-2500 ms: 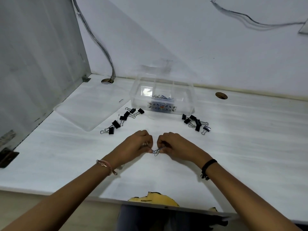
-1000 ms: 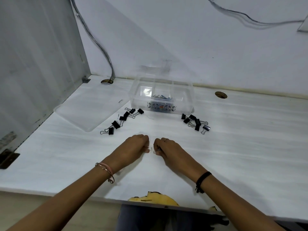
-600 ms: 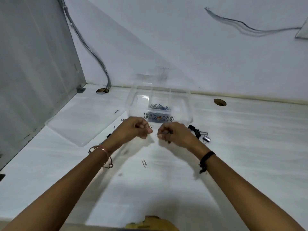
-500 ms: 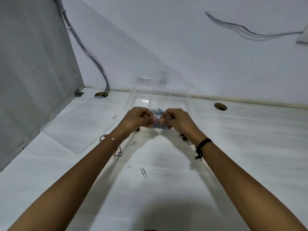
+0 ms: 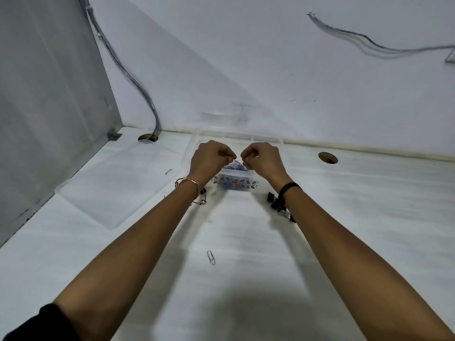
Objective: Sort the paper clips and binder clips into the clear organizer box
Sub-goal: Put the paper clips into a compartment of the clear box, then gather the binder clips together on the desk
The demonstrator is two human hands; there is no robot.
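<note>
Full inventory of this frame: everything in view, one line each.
organizer box: one, clear, floral label in front, back centre of table
paper clips: pile, blue, uncountable, inside the box
loose paper clip: one, silver, on table between the forearms
binder clips: several, black, right of box, partly hidden by right wrist
lid: one, clear, flat, left of box
cable holes: two, back of table; grey cables enter the left one
table: one, white
left hand: fingers curled, over box, bracelet on wrist
right hand: fingers curled, over box, black wristband; any pinched item is too small to see
</note>
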